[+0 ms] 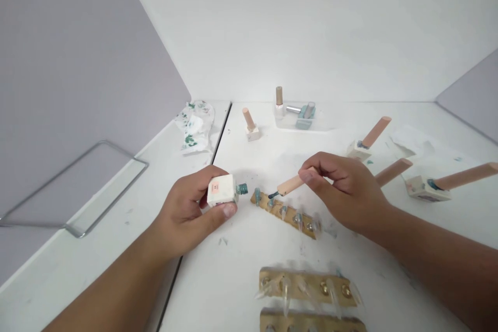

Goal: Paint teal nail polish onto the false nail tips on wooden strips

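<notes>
In my left hand (pixel 194 207) a white, square nail polish bottle (pixel 222 190) lies tilted on its side, its uncapped green-stained neck pointing right. My right hand (pixel 342 189) pinches the peach-coloured handle of a nail polish brush (pixel 291 184). The brush tip, dark with teal polish, points down and left just above a wooden strip (pixel 288 220). Along that strip stand several false nail tips (pixel 257 196), some coated teal and others clear towards the right end. The gap between bottle neck and brush is small, and they do not touch.
Two more wooden strips, one (pixel 307 282) with clear nail tips, lie nearest me. Peach-capped bottles (pixel 252 132) stand at the back and right. A clear tray (pixel 299 122) holds several bottles. Stained tissue (pixel 196 127) and a metal wire frame (pixel 103 142) are on the left.
</notes>
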A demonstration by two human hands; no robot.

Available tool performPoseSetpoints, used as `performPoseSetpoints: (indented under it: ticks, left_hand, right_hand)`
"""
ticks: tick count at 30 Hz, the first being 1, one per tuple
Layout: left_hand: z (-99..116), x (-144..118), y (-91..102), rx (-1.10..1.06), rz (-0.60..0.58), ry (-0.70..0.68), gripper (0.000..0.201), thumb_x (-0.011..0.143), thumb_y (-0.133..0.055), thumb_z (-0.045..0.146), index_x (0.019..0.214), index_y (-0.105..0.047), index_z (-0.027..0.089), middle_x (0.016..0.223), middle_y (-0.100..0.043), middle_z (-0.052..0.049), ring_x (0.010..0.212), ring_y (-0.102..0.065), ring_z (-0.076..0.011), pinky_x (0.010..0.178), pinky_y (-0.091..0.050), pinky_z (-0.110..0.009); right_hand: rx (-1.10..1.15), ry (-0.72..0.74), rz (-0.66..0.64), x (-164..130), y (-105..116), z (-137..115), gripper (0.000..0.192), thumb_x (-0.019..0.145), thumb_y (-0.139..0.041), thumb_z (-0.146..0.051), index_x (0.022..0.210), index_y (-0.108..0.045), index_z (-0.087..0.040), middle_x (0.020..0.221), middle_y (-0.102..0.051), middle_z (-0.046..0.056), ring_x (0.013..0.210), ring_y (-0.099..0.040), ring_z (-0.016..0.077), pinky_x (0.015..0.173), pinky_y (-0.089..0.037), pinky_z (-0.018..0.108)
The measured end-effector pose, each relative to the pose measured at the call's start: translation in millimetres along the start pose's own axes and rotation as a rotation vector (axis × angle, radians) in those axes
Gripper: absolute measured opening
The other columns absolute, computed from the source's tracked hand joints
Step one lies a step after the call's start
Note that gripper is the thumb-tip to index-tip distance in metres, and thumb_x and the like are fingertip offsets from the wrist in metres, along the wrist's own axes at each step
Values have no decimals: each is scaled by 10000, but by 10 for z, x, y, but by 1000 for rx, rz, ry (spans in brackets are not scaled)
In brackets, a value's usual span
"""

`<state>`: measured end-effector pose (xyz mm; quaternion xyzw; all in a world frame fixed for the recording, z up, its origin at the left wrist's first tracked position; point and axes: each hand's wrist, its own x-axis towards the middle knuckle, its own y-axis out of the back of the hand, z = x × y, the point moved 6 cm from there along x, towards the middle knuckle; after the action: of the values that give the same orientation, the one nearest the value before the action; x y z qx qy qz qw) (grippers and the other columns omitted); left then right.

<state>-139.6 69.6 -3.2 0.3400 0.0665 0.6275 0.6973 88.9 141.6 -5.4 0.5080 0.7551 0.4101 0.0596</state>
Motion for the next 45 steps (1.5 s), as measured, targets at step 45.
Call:
performPoseSetpoints:
  ticks: [45]
  left_hand:
    - [17,-51,-161,-214,-103,27,145,897,-626,312,932,-597,174,728,-528,-2,629,-451,-119,554,-367,-244]
  right_hand:
    - [609,25,183,-211,-103,172,203,961,-568,-425,934,-681,-258,666,-547,-19,578,-443,123,532,-388,267]
